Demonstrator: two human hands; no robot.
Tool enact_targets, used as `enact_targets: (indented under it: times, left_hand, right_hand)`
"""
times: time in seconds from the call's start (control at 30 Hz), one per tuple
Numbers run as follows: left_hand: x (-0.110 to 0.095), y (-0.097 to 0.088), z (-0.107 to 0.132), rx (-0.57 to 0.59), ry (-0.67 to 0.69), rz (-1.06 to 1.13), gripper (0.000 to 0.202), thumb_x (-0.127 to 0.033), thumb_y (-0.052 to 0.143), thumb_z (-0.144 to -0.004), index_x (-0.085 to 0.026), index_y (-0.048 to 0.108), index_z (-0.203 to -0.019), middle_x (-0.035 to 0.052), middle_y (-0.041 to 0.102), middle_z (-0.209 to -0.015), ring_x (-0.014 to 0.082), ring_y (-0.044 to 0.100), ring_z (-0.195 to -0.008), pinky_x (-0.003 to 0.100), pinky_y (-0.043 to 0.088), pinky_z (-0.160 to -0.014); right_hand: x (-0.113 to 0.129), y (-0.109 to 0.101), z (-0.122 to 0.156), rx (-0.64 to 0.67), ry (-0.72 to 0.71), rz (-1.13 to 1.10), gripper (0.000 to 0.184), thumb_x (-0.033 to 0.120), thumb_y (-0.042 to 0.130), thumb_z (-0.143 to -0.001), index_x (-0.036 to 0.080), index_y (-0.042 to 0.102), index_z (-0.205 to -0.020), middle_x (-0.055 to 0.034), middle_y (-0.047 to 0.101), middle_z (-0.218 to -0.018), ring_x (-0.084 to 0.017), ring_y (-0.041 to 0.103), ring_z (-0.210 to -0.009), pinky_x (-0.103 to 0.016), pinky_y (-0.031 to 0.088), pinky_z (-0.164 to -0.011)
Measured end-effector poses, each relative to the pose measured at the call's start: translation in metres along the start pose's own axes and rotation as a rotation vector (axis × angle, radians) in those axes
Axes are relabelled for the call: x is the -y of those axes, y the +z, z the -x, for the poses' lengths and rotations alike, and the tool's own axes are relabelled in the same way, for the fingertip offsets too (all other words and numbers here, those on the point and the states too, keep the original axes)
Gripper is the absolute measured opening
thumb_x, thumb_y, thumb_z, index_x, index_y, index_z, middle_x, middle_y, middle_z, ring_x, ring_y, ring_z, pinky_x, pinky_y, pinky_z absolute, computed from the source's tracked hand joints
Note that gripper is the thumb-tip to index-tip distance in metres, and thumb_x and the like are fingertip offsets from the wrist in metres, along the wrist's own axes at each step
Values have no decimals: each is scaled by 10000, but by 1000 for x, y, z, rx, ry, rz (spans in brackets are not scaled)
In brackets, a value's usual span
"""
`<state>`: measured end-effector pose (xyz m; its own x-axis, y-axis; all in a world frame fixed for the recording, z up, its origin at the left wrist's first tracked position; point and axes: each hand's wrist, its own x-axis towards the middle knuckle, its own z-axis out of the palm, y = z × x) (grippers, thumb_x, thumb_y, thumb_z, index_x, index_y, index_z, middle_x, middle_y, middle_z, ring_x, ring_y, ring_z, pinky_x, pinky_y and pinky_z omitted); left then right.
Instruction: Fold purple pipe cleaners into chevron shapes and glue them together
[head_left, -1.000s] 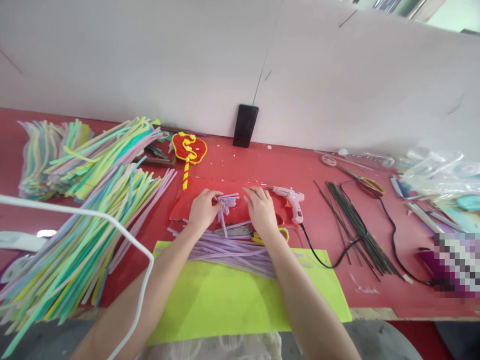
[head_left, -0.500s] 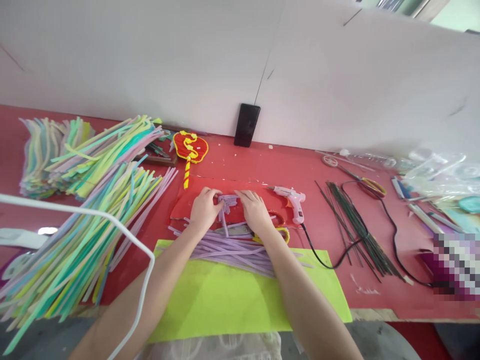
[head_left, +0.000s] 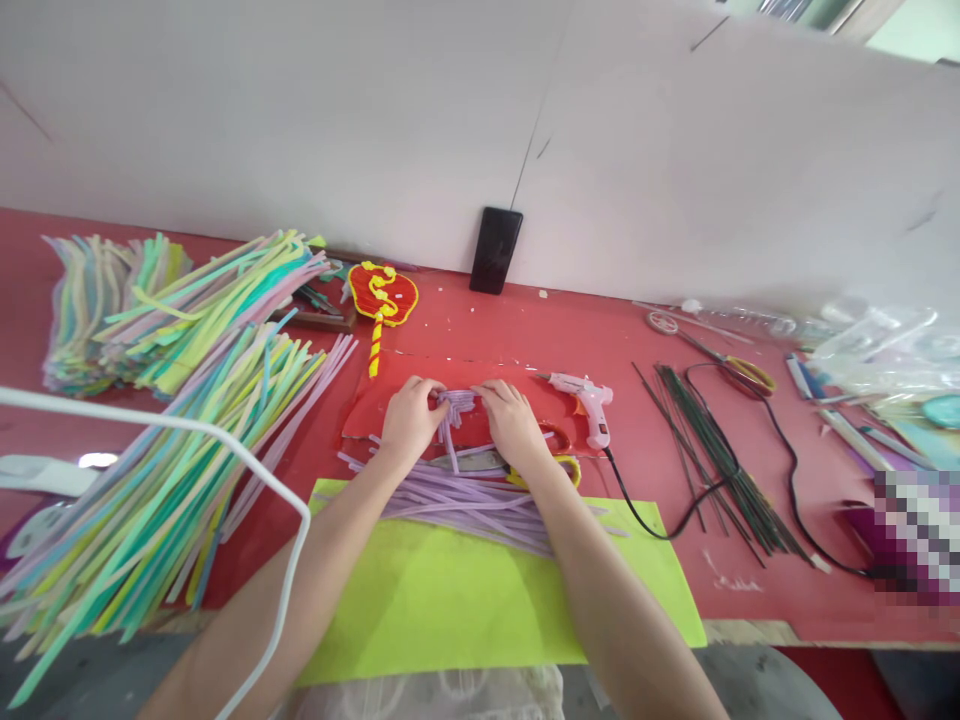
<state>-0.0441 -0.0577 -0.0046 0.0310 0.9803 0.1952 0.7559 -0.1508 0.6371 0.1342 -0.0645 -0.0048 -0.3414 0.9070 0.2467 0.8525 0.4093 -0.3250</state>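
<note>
Between my hands is a small bundle of bent purple pipe cleaners (head_left: 456,404), with one strand hanging down from it. My left hand (head_left: 411,415) pinches the bundle's left side between thumb and fingers. On the right, the fingertips of my right hand (head_left: 511,412) close on the bundle's upper right end. Loose purple pipe cleaners (head_left: 465,505) lie just below, across a lime-green sheet (head_left: 450,600). Scissors with yellow-and-orange handles (head_left: 570,468) rest partly under my right wrist. A pink glue gun (head_left: 591,405) lies to the right of my right hand.
Piles of pastel pipe cleaners (head_left: 180,460) cover the left side, crossed by a white bent bar (head_left: 255,465). A red-and-yellow fan-shaped craft (head_left: 382,300) lies behind. A black phone (head_left: 496,250) leans on the wall. Dark green stems (head_left: 720,470), a cord and more scissors (head_left: 742,374) are on the right.
Almost nothing differs. Both hands stay on the purple bundle, and the whole view has shifted very slightly.
</note>
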Motion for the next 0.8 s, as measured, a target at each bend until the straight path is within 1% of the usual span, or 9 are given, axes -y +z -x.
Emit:
enact_targets:
  times: [0.17,0.37,0.53,0.63,0.8]
  left_hand:
    - [-2,-2,0,2,-6,-1,123,-196,609,-767,-192,643,-884,35,616,-868,172,626,-831,276,479,-793]
    - [-3,-2,1,1,0,-3,116,-197,604,-769,-183,644,-878,34,611,-865,170,623,-819,274,476,-787]
    - [-3,-2,1,9,-5,-6,113,-193,610,-765,-180,644,-872,32,608,-859,167,621,-813,268,471,-774]
    - [-1,-1,1,2,1,-8,116,-188,613,-762,-185,644,-874,28,608,-856,164,620,-816,262,469,-773]
    - [2,2,0,-9,14,-5,111,-193,618,-758,-190,642,-867,24,605,-849,162,619,-806,260,469,-762]
  right_hand:
    - [-1,1,0,2,13,0,443,75,314,-873,193,575,-1211,-104,569,-1171,-230,504,-1052,-373,410,-916]
    - [-1,0,1,4,14,-10,491,68,309,-868,187,518,-1297,-113,557,-1183,-229,501,-1054,-376,414,-928]
    - [2,-4,1,26,17,-2,482,68,317,-867,205,565,-1257,-107,553,-1180,-228,492,-1071,-367,410,-943]
    - [3,-5,2,32,18,2,496,59,322,-862,204,547,-1280,-109,550,-1181,-225,490,-1066,-370,413,-944]
    - [4,-9,3,64,-4,34,535,35,355,-830,245,553,-1280,-101,548,-1195,-229,487,-1081,-379,420,-943]
